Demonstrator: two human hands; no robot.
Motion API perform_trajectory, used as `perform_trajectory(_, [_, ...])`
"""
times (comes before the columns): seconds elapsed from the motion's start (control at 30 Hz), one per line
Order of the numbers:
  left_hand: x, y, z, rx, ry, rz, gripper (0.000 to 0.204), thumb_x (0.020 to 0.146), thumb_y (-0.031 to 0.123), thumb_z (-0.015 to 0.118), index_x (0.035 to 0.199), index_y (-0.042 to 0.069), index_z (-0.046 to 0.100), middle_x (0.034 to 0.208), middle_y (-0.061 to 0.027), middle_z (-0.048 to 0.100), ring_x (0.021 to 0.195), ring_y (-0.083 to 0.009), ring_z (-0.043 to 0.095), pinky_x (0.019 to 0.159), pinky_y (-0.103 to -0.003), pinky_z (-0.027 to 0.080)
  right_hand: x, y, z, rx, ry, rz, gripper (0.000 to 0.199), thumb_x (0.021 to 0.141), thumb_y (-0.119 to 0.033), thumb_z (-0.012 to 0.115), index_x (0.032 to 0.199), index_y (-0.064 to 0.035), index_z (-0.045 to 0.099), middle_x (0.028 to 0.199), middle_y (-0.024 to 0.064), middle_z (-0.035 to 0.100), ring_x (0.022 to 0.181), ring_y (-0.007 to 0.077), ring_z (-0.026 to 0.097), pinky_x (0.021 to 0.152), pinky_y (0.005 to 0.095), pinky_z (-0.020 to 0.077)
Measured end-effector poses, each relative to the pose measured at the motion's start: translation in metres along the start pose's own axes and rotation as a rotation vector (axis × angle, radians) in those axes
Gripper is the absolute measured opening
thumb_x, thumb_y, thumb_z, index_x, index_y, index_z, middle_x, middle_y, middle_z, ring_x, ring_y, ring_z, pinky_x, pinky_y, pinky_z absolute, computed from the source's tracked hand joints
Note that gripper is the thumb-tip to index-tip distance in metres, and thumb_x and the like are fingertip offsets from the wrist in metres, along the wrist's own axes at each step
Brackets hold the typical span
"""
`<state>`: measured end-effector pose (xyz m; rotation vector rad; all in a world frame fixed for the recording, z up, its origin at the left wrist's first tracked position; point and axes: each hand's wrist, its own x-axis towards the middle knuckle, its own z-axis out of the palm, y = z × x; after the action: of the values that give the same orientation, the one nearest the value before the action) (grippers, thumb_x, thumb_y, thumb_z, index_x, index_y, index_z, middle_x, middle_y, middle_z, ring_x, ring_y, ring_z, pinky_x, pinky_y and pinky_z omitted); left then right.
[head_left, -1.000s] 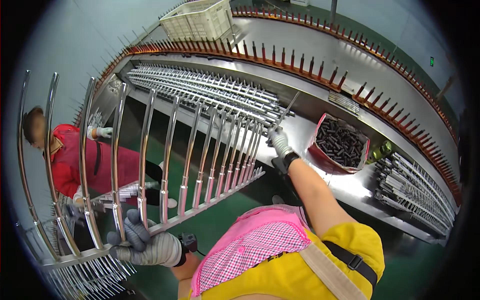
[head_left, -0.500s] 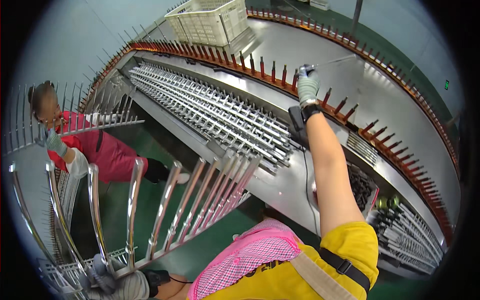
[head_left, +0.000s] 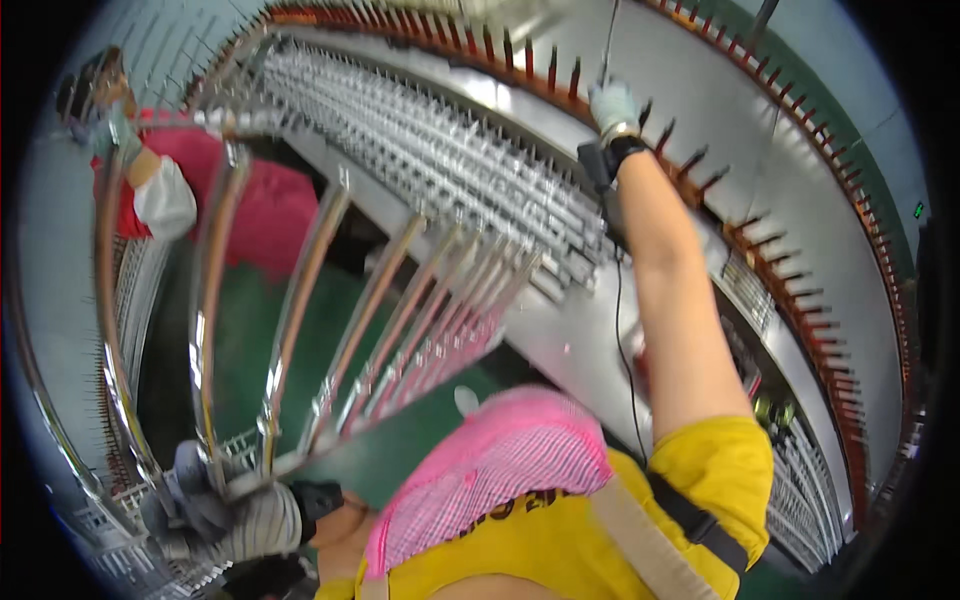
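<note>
My left hand [head_left: 225, 510], in a grey glove, grips the near end of a rack of several long shiny metal rods [head_left: 330, 330] that fan out toward the conveyor. My right hand [head_left: 612, 105], in a pale glove with a black wrist strap, is stretched far out and closed on a thin rod [head_left: 607, 40] standing up beside the row of orange pegs [head_left: 560, 70]. Motion blurs the picture.
A curved metal conveyor [head_left: 800, 180] edged with orange pegs arcs across the right. Rows of metal rods [head_left: 450, 160] lie on its inner bed. Another person in red with a white sleeve [head_left: 165, 195] works at the far left. The floor [head_left: 240, 330] below is green.
My right arm has reached out from the near edge of the conveyor to the far peg row. The view has swung, and the rack in my left hand has tilted closer.
</note>
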<state>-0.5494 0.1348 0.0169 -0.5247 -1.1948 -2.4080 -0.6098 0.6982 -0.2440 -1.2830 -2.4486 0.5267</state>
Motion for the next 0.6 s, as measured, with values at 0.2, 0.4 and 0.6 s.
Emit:
perform_trajectory(0.2, [0.011,-0.027,0.003,-0.29,0.33,0.04,0.025,0.083,0.025,0.048,0.061,0.013,0.046,0.042,0.0046,0.031,0.04,-0.0057,0.028,0.091,-0.037,0.037,-0.189,0.021,0.003,0.171,-0.471,-0.061,0.03,0.079,-0.025,0.052,0.099,-0.0034,0.057,0.082,0.0152,0.062,0.071,0.0205,0.057,0.064,0.0298,0.0445])
perform_trajectory(0.4, [0.032,-0.028,-0.007,-0.525,-0.523,-0.338,0.025,0.085,0.026,0.048,0.078,0.003,0.052,0.042,0.0019,0.029,0.038,-0.007,0.027,0.087,-0.034,0.042,-0.366,-0.024,0.045,1.53,-0.904,0.457,0.023,0.078,-0.016,0.057,0.096,-0.0015,0.055,0.074,0.0038,0.059,0.065,0.0123,0.055,0.058,0.0231,0.0461])
perform_trajectory(0.6, [0.02,-0.047,0.016,-0.563,-0.376,-0.314,0.02,0.084,0.027,0.049,0.078,0.008,0.049,0.042,0.0037,0.026,0.038,-0.0076,0.022,0.088,-0.031,0.037,-0.341,-0.013,0.052,1.521,-0.525,0.538,0.023,0.082,-0.027,0.052,0.08,-0.0049,0.058,0.063,0.0026,0.056,0.053,0.011,0.053,0.048,0.0241,0.0428])
